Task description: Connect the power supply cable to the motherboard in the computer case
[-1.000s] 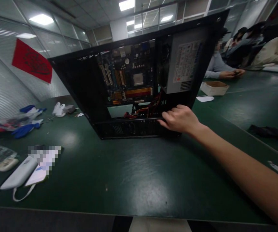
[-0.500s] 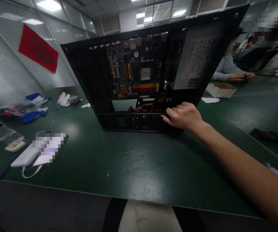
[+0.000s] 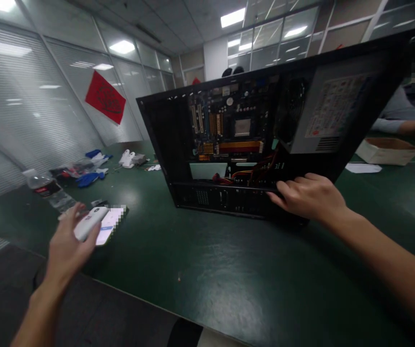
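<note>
A black computer case [image 3: 178,193] stands upright on the table with its open side facing me. Inside it are a motherboard [image 3: 229,123], a grey power supply [image 3: 337,111] and loose cables [image 3: 254,173]. My right hand [image 3: 310,197] has its fingers wrapped round the case's lower inner rail near the right end. At the left, my left hand [image 3: 68,243] grips a white power bank [image 3: 91,223] between thumb and fingers. A phone [image 3: 110,225] with a lit screen lies right beside it, partly covered by the hand.
A plastic bottle [image 3: 50,190] lies tilted at the left, with blue gloves [image 3: 90,179] and plastic bags behind. Further back sit white items [image 3: 127,158]. At the right are an open box [image 3: 388,152], a white paper [image 3: 363,167] and another person's arm [image 3: 402,123]. The green table [image 3: 207,270] ends near me.
My left hand has come into view and taken hold of the power bank. My view has turned left, shifting everything rightward. The right hand keeps its grip on the case.
</note>
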A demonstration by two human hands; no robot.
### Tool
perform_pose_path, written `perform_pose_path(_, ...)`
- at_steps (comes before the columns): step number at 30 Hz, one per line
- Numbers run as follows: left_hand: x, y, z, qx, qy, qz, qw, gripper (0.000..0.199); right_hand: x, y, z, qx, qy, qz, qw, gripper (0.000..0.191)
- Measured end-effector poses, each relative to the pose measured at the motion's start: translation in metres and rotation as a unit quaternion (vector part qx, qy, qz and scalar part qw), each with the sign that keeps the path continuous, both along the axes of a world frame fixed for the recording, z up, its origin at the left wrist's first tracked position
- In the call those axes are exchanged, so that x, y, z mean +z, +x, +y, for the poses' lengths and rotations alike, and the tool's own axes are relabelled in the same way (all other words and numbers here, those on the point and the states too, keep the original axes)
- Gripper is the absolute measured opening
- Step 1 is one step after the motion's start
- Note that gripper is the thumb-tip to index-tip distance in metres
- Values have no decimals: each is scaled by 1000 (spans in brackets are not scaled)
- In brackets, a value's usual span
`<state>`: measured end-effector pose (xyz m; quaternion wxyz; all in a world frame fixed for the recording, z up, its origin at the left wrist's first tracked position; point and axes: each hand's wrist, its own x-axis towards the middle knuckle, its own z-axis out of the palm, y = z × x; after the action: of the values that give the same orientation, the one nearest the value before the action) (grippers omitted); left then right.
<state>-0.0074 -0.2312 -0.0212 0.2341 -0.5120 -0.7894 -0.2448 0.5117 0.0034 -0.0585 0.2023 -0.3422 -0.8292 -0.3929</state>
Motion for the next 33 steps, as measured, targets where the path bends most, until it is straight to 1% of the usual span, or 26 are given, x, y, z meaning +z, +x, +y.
perform_pose_path(1, -12, -7, 9, 11, -4, -21, 1000, 67, 0, 0, 0, 10, 7, 5, 1000, 54)
perform_pose_path(3, -32, -18, 19, 30, -31, -73, 996, 78, -1, 1, 1, 28, 12, 16, 999, 53)
perform_pose_path(4, -40, -21, 20, 37, -47, -93, 994, 82, -1, 1, 1, 34, 12, 20, 999, 53)
perform_pose_path(6, -50, -25, 19, 45, -70, -116, 990, 85, 0, 1, 0, 37, 12, 22, 999, 54)
perform_pose_path(10, -56, -32, 16, 41, -75, -117, 989, 90, -1, 3, 0, 12, -10, 19, 1000, 57)
perform_pose_path(12, -56, -35, 15, 34, -52, -97, 993, 90, -1, 4, 0, 3, -30, 24, 999, 57)
perform_pose_path(14, -56, -29, 17, 18, -20, -62, 998, 86, -2, 5, 0, 3, -44, 32, 999, 57)
perform_pose_path(15, -54, -21, 20, -3, -3, -40, 999, 80, -2, 5, 0, 5, -45, 35, 998, 57)
perform_pose_path(16, -52, -9, 26, -37, 10, -16, 999, 74, -2, 4, 0, 8, -38, 35, 999, 57)
perform_pose_path(17, -50, 7, 35, -95, 36, 10, 995, 64, -2, 4, 1, 13, -25, 32, 999, 57)
perform_pose_path(18, -47, 27, 47, -166, 59, 33, 984, 52, -1, 3, 0, 18, -6, 26, 999, 56)
perform_pose_path(19, -43, 50, 63, -257, 69, 60, 962, 45, 0, 2, 0, 23, 15, 17, 999, 55)
perform_pose_path(20, -40, 75, 80, -351, 67, 89, 930, 46, 1, 1, 0, 29, 39, 7, 999, 54)
perform_pose_path(21, -38, 101, 98, -442, 65, 127, 886, 49, 3, 0, -1, 35, 58, -4, 998, 52)
perform_pose_path(22, -37, 127, 117, -507, 86, 159, 843, 49, 5, -1, -1, 39, 72, -12, 997, 50)
perform_pose_path(23, -37, 152, 134, -547, 115, 167, 812, 47, 6, -2, -2, 41, 81, -19, 996, 49)
perform_pose_path(24, -39, 173, 150, -565, 144, 163, 796, 44, 7, -3, -2, 41, 83, -21, 995, 47)
perform_pose_path(25, -44, 190, 163, -561, 159, 150, 798, 43, 8, -3, -2, 38, 81, -19, 996, 46)
perform_pose_path(27, -57, 212, 179, -535, 163, 85, 825, 41, 8, -4, -2, 34, 73, -14, 997, 46)
perform_pose_path(28, -66, 217, 183, -529, 138, 54, 836, 43, 8, -4, -2, 35, 70, -12, 997, 46)
perform_pose_path(29, -73, 218, 184, -541, 107, 50, 833, 44, 8, -4, -2, 38, 68, -10, 997, 46)
perform_pose_path(30, -80, 216, 183, -546, 108, 35, 830, 42, 8, -5, -2, 42, 67, -6, 997, 47)
perform_pose_path(31, -84, 214, 180, -540, 103, 10, 835, 43, 9, -5, -3, 46, 65, -2, 997, 47)
perform_pose_path(33, -87, 210, 173, -532, 97, -16, 841, 45, 10, -4, -5, 58, 58, 5, 997, 46)
